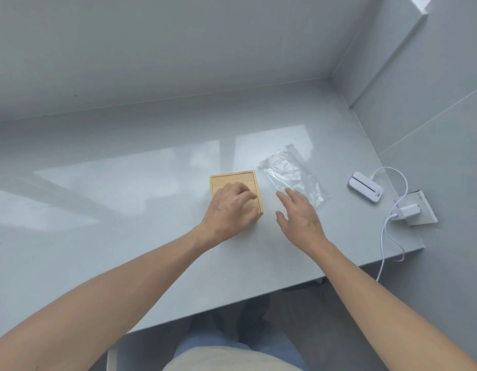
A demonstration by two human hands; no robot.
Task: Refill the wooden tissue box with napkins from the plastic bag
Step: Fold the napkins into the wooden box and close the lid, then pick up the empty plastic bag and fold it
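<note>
A small wooden tissue box (226, 179) stands on the glossy grey counter (124, 210) near the middle. Its flat lid is in place. My left hand (230, 210) rests on top of the lid with fingers curled, thumb at the box's near right corner. To the right lies a clear plastic zip bag (290, 170) with a red seal strip, flat and crumpled; no napkins show inside it. My right hand (299, 212) hovers over the counter between box and bag, fingers spread, fingertips at the bag's near end and holding nothing.
A white device (365, 190) with a cable lies at the right, next to a wall socket plate (419, 210) with a white charger plugged in. The cable loops over the counter's right edge. Grey walls close the back and right. The counter's front edge runs near my body.
</note>
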